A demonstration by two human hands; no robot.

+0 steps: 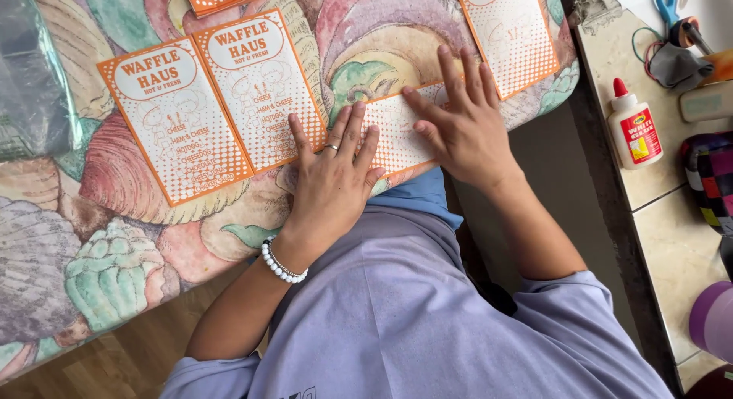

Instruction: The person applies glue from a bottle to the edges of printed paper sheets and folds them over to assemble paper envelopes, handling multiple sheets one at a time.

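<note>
Your left hand [332,174] and right hand [458,124] lie open and flat, grasping nothing, pinning the orange-and-white paper bag [397,132] smooth at the cushion's [92,254] near edge.

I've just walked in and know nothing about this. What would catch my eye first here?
Both hands, the left hand with a ring and bead bracelet and the right hand, press flat on an orange-and-white paper sheet at the middle of a flowery cushion. Two matching sheets lie side by side to the left. A white glue bottle with a red cap stands on the counter at right.
</note>
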